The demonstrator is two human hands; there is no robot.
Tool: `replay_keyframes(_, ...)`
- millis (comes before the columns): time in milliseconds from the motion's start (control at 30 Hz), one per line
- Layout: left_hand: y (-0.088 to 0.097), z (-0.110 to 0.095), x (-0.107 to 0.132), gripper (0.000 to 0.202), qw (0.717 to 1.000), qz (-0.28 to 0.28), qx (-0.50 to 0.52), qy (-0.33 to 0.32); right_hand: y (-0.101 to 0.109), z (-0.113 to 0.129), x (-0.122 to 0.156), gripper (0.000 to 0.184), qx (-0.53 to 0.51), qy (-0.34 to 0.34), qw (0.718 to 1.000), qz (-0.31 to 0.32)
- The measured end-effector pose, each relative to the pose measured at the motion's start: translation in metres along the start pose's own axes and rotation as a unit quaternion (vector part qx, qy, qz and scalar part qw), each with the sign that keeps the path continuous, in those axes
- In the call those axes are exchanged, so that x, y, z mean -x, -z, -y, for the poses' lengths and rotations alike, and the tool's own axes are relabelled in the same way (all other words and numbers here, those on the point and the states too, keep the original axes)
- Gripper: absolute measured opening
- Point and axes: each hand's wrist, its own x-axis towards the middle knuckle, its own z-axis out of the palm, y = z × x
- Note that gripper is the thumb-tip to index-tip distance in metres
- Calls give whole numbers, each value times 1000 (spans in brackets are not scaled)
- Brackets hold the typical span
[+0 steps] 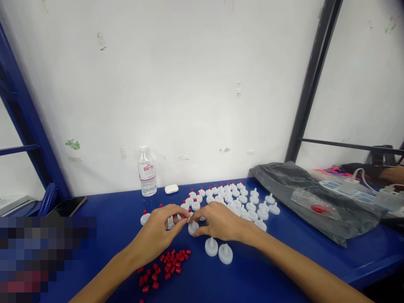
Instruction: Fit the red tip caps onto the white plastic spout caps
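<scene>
Thumb and fingertips of my left hand [159, 229] are pinched together, with a bit of a small red cap showing at their tips. Beside them, my right hand [219, 222] grips a white round lid with a nozzle [193, 229], fingers and thumb about its edge. The red cap is close to the nozzle; my fingers hide whether they touch. Loose red caps [170, 265] lie scattered nearer me. Two bare-nozzled lids, a left one [211, 248] and a right one [225, 254], stand just below my right hand. Behind my hands are many white lids [236, 205], some tipped with red caps.
A water bottle [147, 174] and a white oval case [171, 189] stand along the wall. At right lies a grey plastic bag [303, 210] with a clear packet [315, 205] on it, near a power strip [350, 191]. A dark phone-like slab [67, 206] is at left.
</scene>
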Motion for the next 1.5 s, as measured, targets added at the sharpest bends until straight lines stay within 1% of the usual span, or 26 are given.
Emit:
replay_keyframes(67,0,3,0,23,1000,-12,7,-4,1,1,0,26,-1,3,1000,-6)
replay_keyframes(233,-5,6,0,25,1000,-13,10,-26,2,2,-1,23,-5,17,999,-44)
replay_keyframes(333,-6,5,0,26,1000,-15,4,-27,3,4,0,22,-1,22,998,-53)
replay_keyframes(500,-7,2,1,24,999,-11,5,-38,4,9,2,30,28,12,997,-66)
replay_keyframes(667,-8,0,2,26,999,-7,9,-40,4,12,4,27,54,24,994,-90)
replay_keyframes(800,-8,0,2,30,999,-20,20,-32,2,11,3,28,57,18,993,-101)
replay_keyframes(933,-7,1,2,28,999,-25,26,-37,3,11,4,28,59,23,993,-103)
replay_keyframes(1033,-6,2,1,27,998,-38,23,-42,3,10,4,28,66,29,991,-117)
replay_keyframes(1167,-5,5,-1,25,997,-65,15,-28,3,5,3,30,81,28,986,-141)
replay_keyframes(1267,-4,6,-2,26,997,-78,24,0,2,2,2,35,83,31,984,-157)
replay_keyframes(1433,-4,8,-3,37,993,-91,39,69,1,1,1,42,41,45,986,-156)
replay_keyframes(1500,-3,10,-4,37,994,-78,22,70,-1,1,1,45,22,41,987,-153)
